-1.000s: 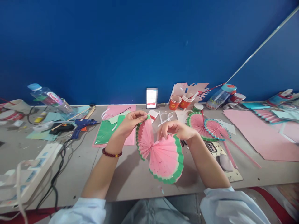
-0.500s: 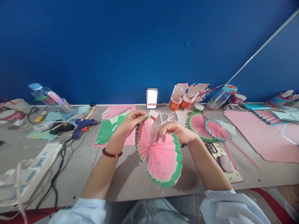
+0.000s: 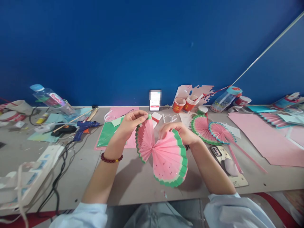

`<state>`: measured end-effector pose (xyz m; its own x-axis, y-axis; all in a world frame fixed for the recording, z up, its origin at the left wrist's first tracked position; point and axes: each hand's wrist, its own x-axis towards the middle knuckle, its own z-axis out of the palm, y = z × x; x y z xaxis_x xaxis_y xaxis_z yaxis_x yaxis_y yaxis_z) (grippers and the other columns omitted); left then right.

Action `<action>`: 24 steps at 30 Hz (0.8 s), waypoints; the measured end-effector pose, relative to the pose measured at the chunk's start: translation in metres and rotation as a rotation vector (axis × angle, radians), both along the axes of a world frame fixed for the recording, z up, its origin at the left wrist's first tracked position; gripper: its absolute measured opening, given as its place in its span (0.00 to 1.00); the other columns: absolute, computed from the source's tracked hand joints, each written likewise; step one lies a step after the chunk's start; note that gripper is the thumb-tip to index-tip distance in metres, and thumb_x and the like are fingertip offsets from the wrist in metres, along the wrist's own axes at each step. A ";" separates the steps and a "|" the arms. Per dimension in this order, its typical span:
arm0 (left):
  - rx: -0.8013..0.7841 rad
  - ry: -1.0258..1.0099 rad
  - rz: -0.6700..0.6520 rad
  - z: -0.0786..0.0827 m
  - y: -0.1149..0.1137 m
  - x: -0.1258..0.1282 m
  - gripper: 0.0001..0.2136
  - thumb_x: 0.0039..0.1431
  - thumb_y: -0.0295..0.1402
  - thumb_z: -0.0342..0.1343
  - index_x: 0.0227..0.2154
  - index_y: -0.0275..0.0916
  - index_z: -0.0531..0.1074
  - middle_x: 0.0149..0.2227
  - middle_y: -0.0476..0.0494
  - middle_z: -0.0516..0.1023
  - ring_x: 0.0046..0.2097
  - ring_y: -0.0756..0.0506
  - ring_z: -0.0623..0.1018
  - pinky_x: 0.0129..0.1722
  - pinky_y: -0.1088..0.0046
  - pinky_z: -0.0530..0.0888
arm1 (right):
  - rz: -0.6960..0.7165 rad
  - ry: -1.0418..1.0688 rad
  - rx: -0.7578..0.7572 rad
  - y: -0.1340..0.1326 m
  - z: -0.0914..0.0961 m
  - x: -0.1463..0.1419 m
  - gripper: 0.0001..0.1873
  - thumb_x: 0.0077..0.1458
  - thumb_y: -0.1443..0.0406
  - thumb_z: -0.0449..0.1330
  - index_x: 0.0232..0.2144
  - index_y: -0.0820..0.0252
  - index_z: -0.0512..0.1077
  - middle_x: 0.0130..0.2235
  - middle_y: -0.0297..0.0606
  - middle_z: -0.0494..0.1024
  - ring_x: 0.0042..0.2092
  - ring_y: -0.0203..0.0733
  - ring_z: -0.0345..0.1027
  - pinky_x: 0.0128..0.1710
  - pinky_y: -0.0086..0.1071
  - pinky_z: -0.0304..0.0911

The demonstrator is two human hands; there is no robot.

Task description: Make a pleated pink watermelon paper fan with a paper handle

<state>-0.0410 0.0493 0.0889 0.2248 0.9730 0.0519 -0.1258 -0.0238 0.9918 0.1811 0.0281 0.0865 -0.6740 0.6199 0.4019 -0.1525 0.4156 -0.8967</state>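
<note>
A pleated paper fan (image 3: 169,158), pink with a green rim and small dark seed marks, hangs over the table between my hands. It is spread into two wings that meet at a pinched centre. My left hand (image 3: 135,122) pinches the top edge of the narrower left wing between thumb and fingers. With curled fingers my right hand (image 3: 178,130) grips the upper part of the wider right wing; some fingertips are hidden behind the paper. Beyond my right hand lie a pink-and-green fan (image 3: 201,128) and a smaller blue-edged fan (image 3: 219,133).
At left are a blue glue gun (image 3: 84,128), a power strip (image 3: 45,171) with cables, and a tilted bottle (image 3: 48,95). A phone (image 3: 155,103) stands by the wall near red paper cups (image 3: 178,106). Pink sheets (image 3: 266,136) and another phone (image 3: 217,152) lie right.
The right wing has swung a little to the right and upward, widening the gap between the wings. My left hand has shifted slightly left and up, still pinching the paper.
</note>
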 end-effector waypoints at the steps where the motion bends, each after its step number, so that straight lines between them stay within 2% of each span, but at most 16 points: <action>1: 0.007 0.010 0.000 0.001 -0.001 0.000 0.08 0.48 0.37 0.65 0.29 0.39 0.76 0.27 0.49 0.76 0.26 0.53 0.69 0.26 0.76 0.64 | 0.011 -0.005 0.009 0.000 0.000 0.001 0.06 0.55 0.63 0.62 0.33 0.60 0.76 0.35 0.39 0.78 0.38 0.38 0.71 0.40 0.34 0.67; 4: 0.023 0.034 0.007 0.002 -0.002 -0.001 0.09 0.48 0.37 0.65 0.30 0.39 0.77 0.29 0.48 0.76 0.27 0.53 0.70 0.27 0.76 0.65 | 0.069 0.022 0.023 0.002 -0.002 0.003 0.09 0.57 0.61 0.60 0.36 0.60 0.76 0.37 0.40 0.77 0.40 0.37 0.70 0.41 0.34 0.67; 7: 0.032 0.043 0.017 0.001 -0.001 -0.001 0.09 0.48 0.37 0.65 0.30 0.38 0.76 0.29 0.47 0.76 0.28 0.52 0.70 0.27 0.76 0.66 | 0.174 0.117 -0.029 0.003 -0.005 0.005 0.13 0.55 0.57 0.62 0.36 0.60 0.76 0.37 0.41 0.77 0.39 0.37 0.70 0.38 0.32 0.67; 11: 0.036 0.032 0.022 0.001 -0.001 -0.001 0.09 0.48 0.37 0.65 0.30 0.38 0.76 0.29 0.47 0.76 0.28 0.53 0.70 0.28 0.76 0.66 | 0.251 0.220 -0.090 0.004 -0.010 0.007 0.12 0.53 0.58 0.64 0.35 0.61 0.75 0.35 0.40 0.76 0.36 0.35 0.70 0.35 0.29 0.66; 16: 0.048 0.048 -0.010 0.002 -0.002 0.000 0.08 0.50 0.37 0.64 0.30 0.39 0.76 0.29 0.48 0.75 0.28 0.52 0.70 0.29 0.75 0.67 | 0.256 0.222 -0.069 0.002 -0.006 0.007 0.11 0.54 0.59 0.63 0.32 0.61 0.74 0.33 0.38 0.76 0.35 0.35 0.69 0.33 0.28 0.65; 21: 0.082 0.094 -0.052 -0.002 -0.002 0.001 0.08 0.52 0.38 0.62 0.31 0.38 0.75 0.30 0.47 0.76 0.29 0.52 0.71 0.29 0.75 0.67 | 0.164 0.172 -0.089 0.001 -0.005 0.006 0.09 0.53 0.60 0.64 0.31 0.61 0.75 0.32 0.39 0.76 0.35 0.36 0.70 0.35 0.30 0.66; 24: 0.116 0.180 -0.059 -0.003 -0.004 0.005 0.10 0.54 0.38 0.59 0.37 0.39 0.75 0.34 0.44 0.77 0.34 0.49 0.74 0.31 0.74 0.68 | 0.117 0.168 -0.091 0.001 -0.008 0.006 0.12 0.52 0.58 0.65 0.29 0.61 0.74 0.31 0.40 0.77 0.35 0.37 0.70 0.35 0.31 0.67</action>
<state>-0.0362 0.0458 0.0859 0.2971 0.9477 0.1163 0.0486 -0.1366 0.9894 0.1875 0.0293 0.0785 -0.6720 0.5800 0.4605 -0.3453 0.3046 -0.8877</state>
